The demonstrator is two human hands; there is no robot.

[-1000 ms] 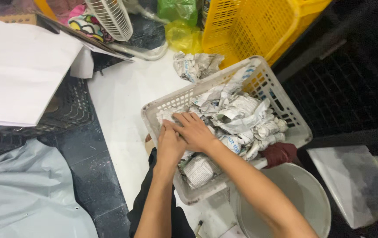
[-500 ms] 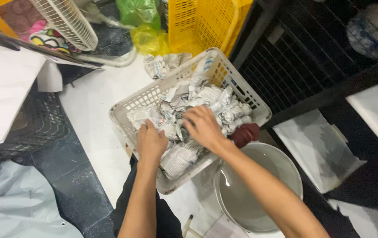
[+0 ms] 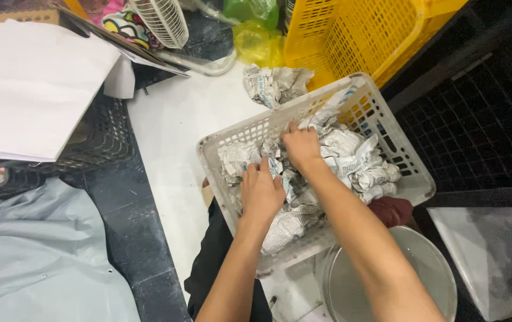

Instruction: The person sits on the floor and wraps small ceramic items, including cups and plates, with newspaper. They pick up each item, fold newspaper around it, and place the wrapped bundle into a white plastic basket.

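Note:
A white slatted plastic basket [image 3: 408, 179] sits tilted on my lap, filled with several bundles wrapped in crumpled newspaper [image 3: 357, 158]. My left hand [image 3: 261, 191] lies flat on the bundles at the basket's near left, fingers spread. My right hand [image 3: 302, 145] reaches deeper, fingers curled down into the paper near the far rim. Whether either hand grips a bundle is hidden by the paper. One more newspaper bundle [image 3: 275, 83] lies outside, on the white floor behind the basket.
A yellow crate [image 3: 357, 36] stands behind the basket. A metal bowl [image 3: 435, 268] sits by my right arm, a dark red cloth [image 3: 393, 210] above it. White paper sheets [image 3: 29, 89] rest on a black crate at left; a fan [image 3: 160, 21] and green bags [image 3: 256, 24] are behind.
The view has swung, so the basket now sits further right and lower. Both hands have shifted across the bundles, the right one reaching toward the far rim.

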